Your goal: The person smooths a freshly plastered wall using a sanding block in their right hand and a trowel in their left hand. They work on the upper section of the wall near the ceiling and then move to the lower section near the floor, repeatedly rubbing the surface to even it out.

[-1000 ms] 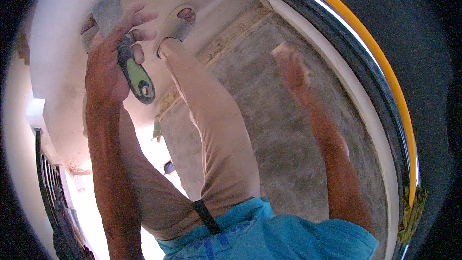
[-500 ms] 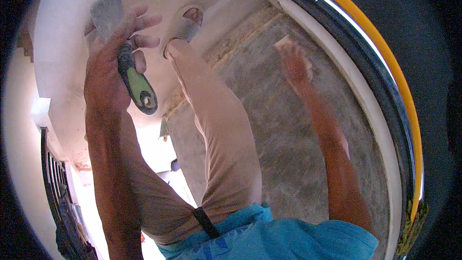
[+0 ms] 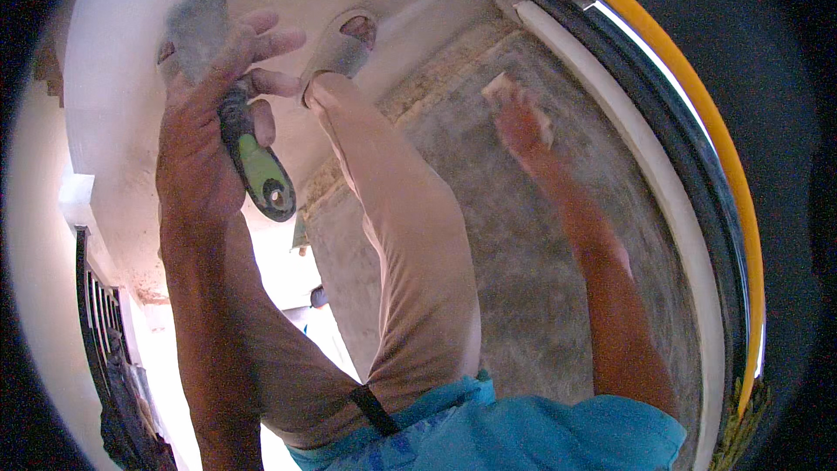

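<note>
My left hand (image 3: 205, 113) holds a putty knife (image 3: 259, 161) with a green and black handle. Its wide grey blade (image 3: 197, 33) points up and away, and some of my fingers stretch out past the handle. On the right, my right hand (image 3: 520, 126) lies against a grey, smeared wall surface (image 3: 540, 270). Under its fingers is a pale, flat piece (image 3: 497, 90), perhaps folded sandpaper, whose edges show at the fingertips and beside the palm. Most of that piece is hidden by the hand.
My leg and sandalled foot (image 3: 340, 48) stand between the two hands. A rough, unfinished strip (image 3: 436, 78) borders the grey surface. Along the right run a pale ledge (image 3: 645, 139) and a yellow curved band (image 3: 711, 113). Dark railings (image 3: 91, 296) stand at the lower left.
My right hand has slid a little left and down across the grey surface with the pale piece. The left hand and putty knife have shifted slightly right.
</note>
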Motion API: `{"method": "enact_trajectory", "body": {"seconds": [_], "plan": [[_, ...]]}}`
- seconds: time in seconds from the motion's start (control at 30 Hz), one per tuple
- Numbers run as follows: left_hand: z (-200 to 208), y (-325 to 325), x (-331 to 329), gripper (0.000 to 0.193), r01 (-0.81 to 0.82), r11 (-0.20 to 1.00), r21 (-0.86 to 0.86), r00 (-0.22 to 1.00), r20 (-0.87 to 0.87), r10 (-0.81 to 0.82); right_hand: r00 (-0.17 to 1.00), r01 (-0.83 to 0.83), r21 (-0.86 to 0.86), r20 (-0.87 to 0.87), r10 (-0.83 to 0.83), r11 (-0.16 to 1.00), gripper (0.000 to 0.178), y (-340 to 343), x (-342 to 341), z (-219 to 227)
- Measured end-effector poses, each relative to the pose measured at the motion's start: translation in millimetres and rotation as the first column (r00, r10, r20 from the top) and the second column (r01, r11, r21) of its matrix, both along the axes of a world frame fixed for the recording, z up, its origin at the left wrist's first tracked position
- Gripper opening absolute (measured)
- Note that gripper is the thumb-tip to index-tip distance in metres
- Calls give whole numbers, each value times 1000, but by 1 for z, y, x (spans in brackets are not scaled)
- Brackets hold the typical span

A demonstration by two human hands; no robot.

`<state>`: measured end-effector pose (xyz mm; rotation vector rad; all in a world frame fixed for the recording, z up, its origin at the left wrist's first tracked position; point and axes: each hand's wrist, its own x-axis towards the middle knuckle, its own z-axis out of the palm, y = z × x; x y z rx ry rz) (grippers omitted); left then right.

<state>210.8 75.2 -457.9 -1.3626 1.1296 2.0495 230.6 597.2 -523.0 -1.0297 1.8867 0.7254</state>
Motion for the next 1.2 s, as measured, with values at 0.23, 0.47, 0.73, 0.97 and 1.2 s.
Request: {"method": "enact_trajectory", "body": {"seconds": [0.23,0.47,0.73,0.97,1.2], "plan": [[8,12,-9,44,-5,1000,-11,1000,15,5,949,-191,145,-224,220,971,48,60,-77,-47],[-2,7,3,44,21,1000,16,1000,-10,-21,987,-158,-22,13,158,987,44,30,-22,-46],[12,16,-6,47,-7,1000,-27,1000,-14,7,981,79,120,-188,-56,990,44,33,-85,-46],[0,10,-1,46,-24,999,47,999,-23,25,933,132,-69,347,-101,989,45,-13,-6,-13],[1,15,-7,45,65,998,-18,998,-9,-65,997,45,91,-66,-39,995,45,18,-75,-30]]}}
